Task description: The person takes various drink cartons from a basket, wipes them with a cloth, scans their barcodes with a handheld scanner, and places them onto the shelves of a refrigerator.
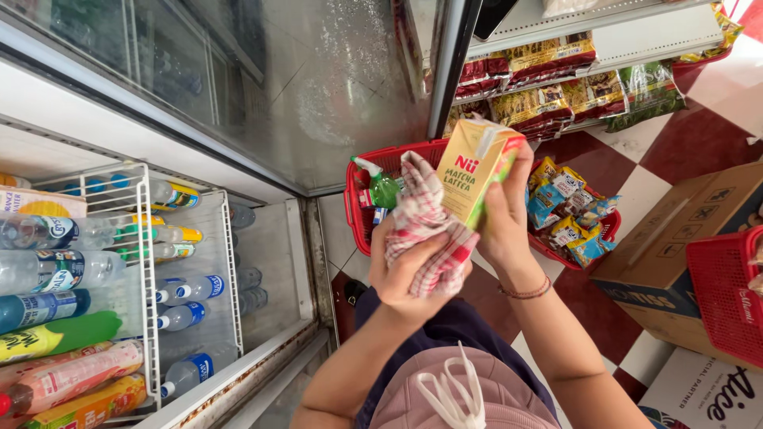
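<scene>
My right hand [501, 210] grips a small yellow drink carton [475, 168] with a straw stuck to its side, held up over a red basket. My left hand [405, 274] presses a red-and-white checked cloth [425, 222] against the carton's left side. The red shopping basket [381, 159] on the floor below holds a green spray bottle [381, 187] and several snack packets [568, 218].
An open fridge on the left has white wire shelves [143, 262] full of water bottles and drinks; its glass door [302, 79] stands swung open. Shelves of packaged goods [548, 87] are ahead. A cardboard box [675, 238] and another red basket [727, 294] sit right.
</scene>
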